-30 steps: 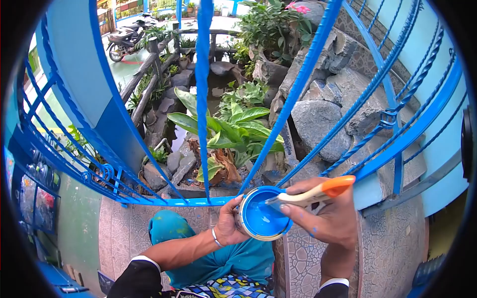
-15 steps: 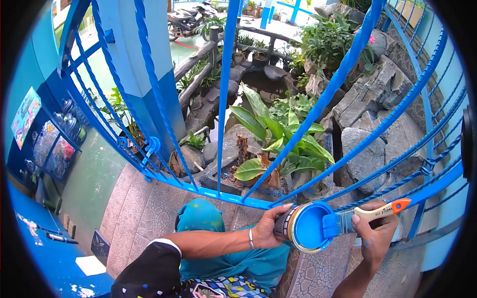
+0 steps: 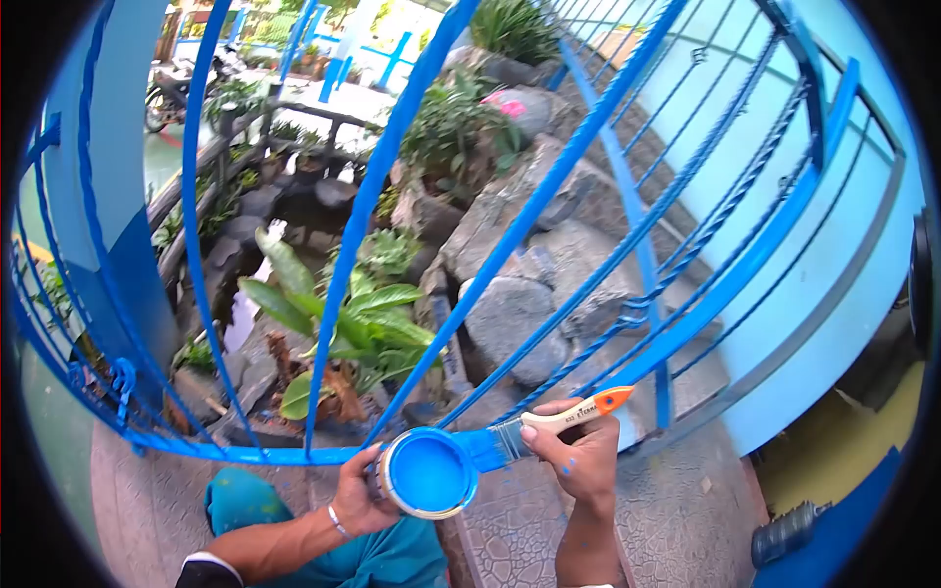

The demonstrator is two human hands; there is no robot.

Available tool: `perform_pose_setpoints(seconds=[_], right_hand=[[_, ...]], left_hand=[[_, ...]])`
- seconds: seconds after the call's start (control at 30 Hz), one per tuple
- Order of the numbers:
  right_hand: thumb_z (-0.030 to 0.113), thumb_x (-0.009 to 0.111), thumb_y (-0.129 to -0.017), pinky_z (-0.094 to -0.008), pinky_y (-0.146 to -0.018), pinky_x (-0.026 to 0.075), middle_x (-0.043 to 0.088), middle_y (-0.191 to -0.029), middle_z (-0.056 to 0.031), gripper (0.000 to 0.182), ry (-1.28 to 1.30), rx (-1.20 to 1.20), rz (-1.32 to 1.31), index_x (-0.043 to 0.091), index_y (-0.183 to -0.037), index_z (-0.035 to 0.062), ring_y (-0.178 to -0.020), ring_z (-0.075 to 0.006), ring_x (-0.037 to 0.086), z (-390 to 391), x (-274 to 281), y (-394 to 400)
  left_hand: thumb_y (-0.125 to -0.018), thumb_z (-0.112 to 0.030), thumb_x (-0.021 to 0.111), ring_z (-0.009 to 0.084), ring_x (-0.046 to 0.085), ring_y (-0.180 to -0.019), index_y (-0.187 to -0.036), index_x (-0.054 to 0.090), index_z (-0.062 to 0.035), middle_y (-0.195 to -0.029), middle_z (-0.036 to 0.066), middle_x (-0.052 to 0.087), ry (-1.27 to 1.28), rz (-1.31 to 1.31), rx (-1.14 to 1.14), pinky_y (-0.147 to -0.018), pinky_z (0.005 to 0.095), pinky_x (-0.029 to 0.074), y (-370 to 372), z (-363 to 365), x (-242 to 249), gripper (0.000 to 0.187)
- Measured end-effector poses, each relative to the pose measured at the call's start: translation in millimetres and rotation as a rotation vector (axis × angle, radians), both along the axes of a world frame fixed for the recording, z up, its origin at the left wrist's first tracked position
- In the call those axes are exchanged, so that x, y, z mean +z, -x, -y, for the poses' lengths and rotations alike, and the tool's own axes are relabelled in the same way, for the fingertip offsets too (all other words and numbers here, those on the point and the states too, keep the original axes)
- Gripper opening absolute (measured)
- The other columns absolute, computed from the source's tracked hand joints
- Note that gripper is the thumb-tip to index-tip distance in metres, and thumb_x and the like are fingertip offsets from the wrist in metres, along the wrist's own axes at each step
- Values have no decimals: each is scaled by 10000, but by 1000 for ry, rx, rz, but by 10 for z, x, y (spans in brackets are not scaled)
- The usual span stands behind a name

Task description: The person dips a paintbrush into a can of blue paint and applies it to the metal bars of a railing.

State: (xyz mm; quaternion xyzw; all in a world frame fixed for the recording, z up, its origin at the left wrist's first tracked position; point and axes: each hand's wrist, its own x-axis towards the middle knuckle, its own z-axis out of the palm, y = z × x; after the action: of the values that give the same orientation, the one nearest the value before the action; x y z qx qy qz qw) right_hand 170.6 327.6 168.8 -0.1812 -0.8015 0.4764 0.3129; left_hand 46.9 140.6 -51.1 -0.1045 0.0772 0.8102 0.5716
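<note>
My left hand (image 3: 361, 498) grips a round can of blue paint (image 3: 429, 472) from its left side, with the can's open top facing me. In my right hand (image 3: 578, 461) is a paintbrush (image 3: 561, 421) with a pale wooden handle and an orange tip. Its blue-coated bristles (image 3: 482, 449) lie at the can's right rim. Just beyond both hands runs the blue bottom rail (image 3: 338, 457) of a metal railing, with twisted blue bars (image 3: 372, 196) rising from it.
Behind the bars are a leafy plant (image 3: 368, 318), large grey rocks (image 3: 515, 328) and a small pond. A blue-and-white pillar (image 3: 123, 176) stands at left. A light blue wall (image 3: 774, 323) and a plastic bottle (image 3: 784, 534) are at right. Patterned tiles (image 3: 676, 510) lie below.
The view has swung to the right, so the railing and plant sit further left. The brush has gone from over the can's opening to its right rim. Both hands keep their holds.
</note>
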Motion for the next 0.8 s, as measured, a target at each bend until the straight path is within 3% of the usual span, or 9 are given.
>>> perform_pose_setpoints(seconds=[0.07, 0.13, 0.2, 0.3, 0.33, 0.47, 0.57, 0.67, 0.8], right_hand=[[48, 888, -845, -262, -719, 547, 775, -913, -62, 234, -36, -84, -185, 773, -1032, -34, -800, -97, 693, -123, 182, -66], [28, 862, -849, -272, -742, 552, 765, -921, -70, 219, -52, -136, -422, 767, -1035, -35, -809, -112, 690, -245, 423, -172], [0, 822, -871, -295, -769, 558, 740, -971, -80, 275, -141, -134, -786, 714, -1120, -50, -824, -145, 687, -271, 808, -191], [18, 811, -918, -260, -749, 562, 734, -1033, -104, 324, -500, -176, -1001, 687, -1202, -75, -870, -137, 692, -270, 1641, -156], [37, 799, -955, -255, -756, 574, 740, -1046, -109, 318, -616, -197, -1044, 687, -1228, -82, -888, -135, 700, -255, 1909, -87], [75, 817, -981, -311, -925, 629, 773, -1135, -143, 304, -1050, -251, -1015, 728, -1247, -42, -1039, -191, 755, -325, 2835, 198], [182, 823, -999, -301, -898, 628, 802, -1079, -126, 316, -1101, -290, -1002, 761, -1238, -16, -979, -172, 772, -360, 3241, 387], [210, 831, -986, -252, -684, 627, 803, -960, -116, 311, -1050, -413, -1051, 778, -1191, -18, -815, -130, 766, -441, 3467, 510], [220, 844, -936, -236, -618, 616, 773, -930, -100, 352, -711, -343, -1096, 775, -1150, -52, -731, -117, 729, -367, 3594, 603]], left_hand=[[-978, -474, 671, 110, 631, -644, -1068, 789, -173, -845, -45, 761, 25, -8, 6, -475, 244, 424, 6, -51, -48, 336], [-973, -490, 655, 157, 698, -778, -1095, 794, -168, -931, -19, 795, 41, -42, 15, -687, 324, 562, 18, -81, -83, 372], [-960, -567, 634, 319, 691, -1224, -1309, 738, -128, -1293, 104, 766, 26, -136, -7, -1139, 563, 506, 5, -37, 2, 571], [-1007, -560, 573, 410, 628, -1361, -1506, 604, -96, -1502, 167, 651, -17, -108, 16, -1159, 637, 495, 37, -88, -186, 682], [-1001, -483, 629, 392, 679, -1289, -1440, 655, -100, -1432, 151, 699, -127, -43, -22, -1102, 614, 561, 46, -43, -95, 583], [-1002, -502, 618, 411, 672, -1285, -1437, 656, -114, -1428, 157, 698, -144, -47, -18, -1086, 653, 550, 83, -81, -166, 585], [-1009, -503, 607, 414, 678, -1265, -1401, 679, -113, -1383, 158, 718, -187, -66, -49, -1084, 671, 542, 85, -47, -86, 558], [-1016, -510, 591, 410, 681, -1254, -1363, 702, -123, -1339, 156, 735, -204, -93, -6, -1074, 679, 541, 70, -16, 12, 531], [-1016, -528, 580, 409, 672, -1275, -1359, 704, -139, -1340, 151, 733, -170, -97, 11, -1065, 684, 537, 118, -59, -134, 533]])
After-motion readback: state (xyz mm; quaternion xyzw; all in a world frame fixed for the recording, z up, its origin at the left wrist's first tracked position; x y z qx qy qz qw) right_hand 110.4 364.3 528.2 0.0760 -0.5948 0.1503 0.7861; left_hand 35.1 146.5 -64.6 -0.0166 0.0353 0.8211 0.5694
